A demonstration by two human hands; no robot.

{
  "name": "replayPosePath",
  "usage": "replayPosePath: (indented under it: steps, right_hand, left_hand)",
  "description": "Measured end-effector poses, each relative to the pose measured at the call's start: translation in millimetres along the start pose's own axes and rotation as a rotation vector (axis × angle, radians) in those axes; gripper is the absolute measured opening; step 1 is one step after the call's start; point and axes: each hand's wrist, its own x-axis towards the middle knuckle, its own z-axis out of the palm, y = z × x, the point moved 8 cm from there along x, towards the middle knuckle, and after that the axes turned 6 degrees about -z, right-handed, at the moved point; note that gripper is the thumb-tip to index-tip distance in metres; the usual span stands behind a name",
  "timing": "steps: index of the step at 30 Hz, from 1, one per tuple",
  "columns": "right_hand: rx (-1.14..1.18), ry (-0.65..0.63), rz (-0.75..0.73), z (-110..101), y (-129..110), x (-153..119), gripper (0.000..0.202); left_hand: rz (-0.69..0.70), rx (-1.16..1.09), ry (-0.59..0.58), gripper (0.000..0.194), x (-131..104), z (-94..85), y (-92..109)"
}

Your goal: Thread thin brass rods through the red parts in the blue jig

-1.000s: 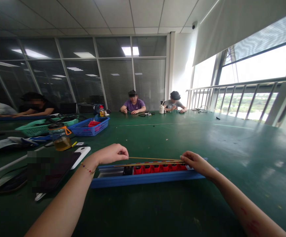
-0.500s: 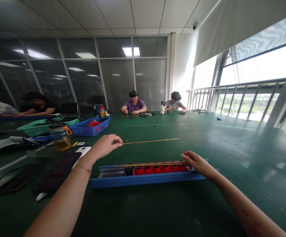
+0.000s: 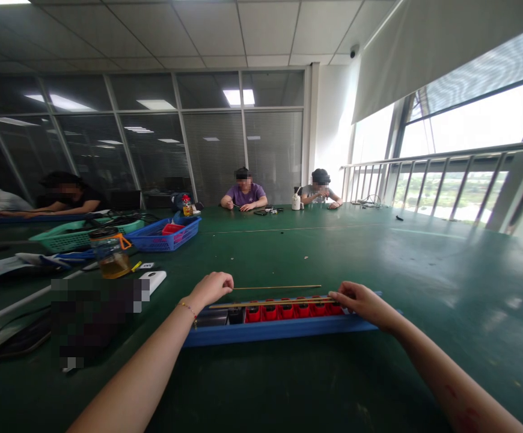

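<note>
Pinching a stick [image 3: 284,287] tight in left hand [image 3: 215,287]; touching other sticks [image 3: 270,304] under half-curled right hand [image 3: 357,299], can't tell if gripping!

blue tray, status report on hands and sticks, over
Left hand pinching a thin stick; right hand at the ends of other sticks. Blue tray below, red pieces in a row inside. Jar stands off to the left.

Thin tan stick [image 3: 279,287], nearly level, more sticks [image 3: 270,304] over red holders [image 3: 286,311], lined up inside blue tray [image 3: 279,332]
</note>
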Motion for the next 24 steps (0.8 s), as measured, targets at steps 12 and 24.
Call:
replayPosePath:
  steps: [12, 24]
  right_hand:
    - [0.061, 0.005, -0.001, 0, 4, 1, 0.039]
    - [0.2, 0.168, 0.001, -11, 8, 4, 0.039]
  left_hand:
    - [-0.009, -0.007, -0.003, 0.007, 11, 20.6, -13]
    - [0.036, -0.093, 0.104, 0.035, 1, -6.1, 11]
